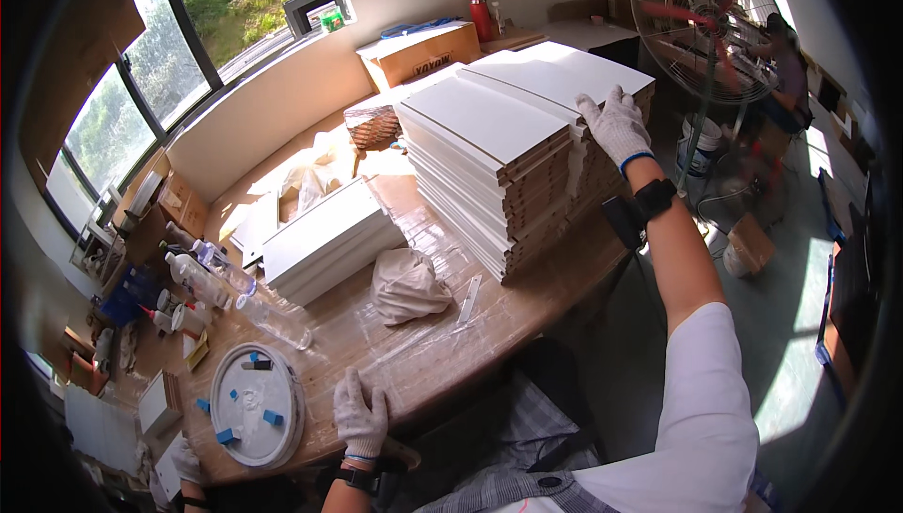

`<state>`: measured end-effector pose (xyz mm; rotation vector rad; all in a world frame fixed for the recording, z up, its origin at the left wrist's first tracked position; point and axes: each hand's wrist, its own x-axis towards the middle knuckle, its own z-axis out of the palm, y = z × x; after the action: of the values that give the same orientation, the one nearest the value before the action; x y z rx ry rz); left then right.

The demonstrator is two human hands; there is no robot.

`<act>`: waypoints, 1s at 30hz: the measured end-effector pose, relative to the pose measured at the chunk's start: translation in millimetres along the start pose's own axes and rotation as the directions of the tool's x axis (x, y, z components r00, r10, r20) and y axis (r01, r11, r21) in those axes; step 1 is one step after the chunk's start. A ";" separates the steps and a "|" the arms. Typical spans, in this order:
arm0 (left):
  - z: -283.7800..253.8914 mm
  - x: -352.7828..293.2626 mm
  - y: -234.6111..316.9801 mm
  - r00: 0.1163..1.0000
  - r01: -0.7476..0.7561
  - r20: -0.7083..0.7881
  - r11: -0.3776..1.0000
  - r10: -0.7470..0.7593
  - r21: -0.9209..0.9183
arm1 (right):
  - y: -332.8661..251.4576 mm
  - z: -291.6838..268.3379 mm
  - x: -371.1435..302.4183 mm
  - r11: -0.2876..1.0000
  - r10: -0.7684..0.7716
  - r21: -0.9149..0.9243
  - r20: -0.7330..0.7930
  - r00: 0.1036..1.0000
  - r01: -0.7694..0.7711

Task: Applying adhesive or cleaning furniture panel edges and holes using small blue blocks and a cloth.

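Here's the table (pixel 423 363), tall stack of white panels (pixel 489 123) on its far right, lower white stack (pixel 329 231) left of its middle, round lid (pixel 246 424) at its near left! Right hand (pixel 616 126): fingers spread on the tall stack's top. Left hand (pixel 360 419): table's near edge, fingers loosely parted.

White boards (pixel 487 120), brown table (pixel 428 355), blue blocks (pixel 273 417), plaid garment (pixel 531 417)

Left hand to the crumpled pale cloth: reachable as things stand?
Likely yes. The left hand is at the near edge of the table, with the crumpled pale cloth just beyond it; nothing appears to stand between them.
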<state>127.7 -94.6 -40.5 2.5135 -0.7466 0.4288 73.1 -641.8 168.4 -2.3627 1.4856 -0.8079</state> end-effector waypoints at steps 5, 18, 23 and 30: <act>-1.1 2.6 -5.5 0.999 -0.001 -0.045 0.999 -0.002 -0.050 | -20.1 6.3 -31.1 0.935 -0.318 -0.021 -0.489 0.812 0.353; -95.7 139.0 -70.3 0.772 0.004 -0.357 0.565 -0.526 -0.825 | -186.6 136.8 -200.6 0.618 -0.747 0.670 0.336 0.574 0.412; -91.9 209.1 -152.0 0.783 0.142 0.091 0.034 -0.616 -0.989 | -242.5 225.1 -146.3 0.886 -0.464 0.247 0.466 0.753 0.393; -70.5 247.9 -191.8 0.787 0.489 0.433 0.018 -0.439 -0.872 | -264.3 248.2 -137.2 0.638 -0.655 0.132 0.612 0.444 0.758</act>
<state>426.0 -21.9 54.0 1.2888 0.0051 -0.3326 367.5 -422.1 44.5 -2.9667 0.2292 0.0536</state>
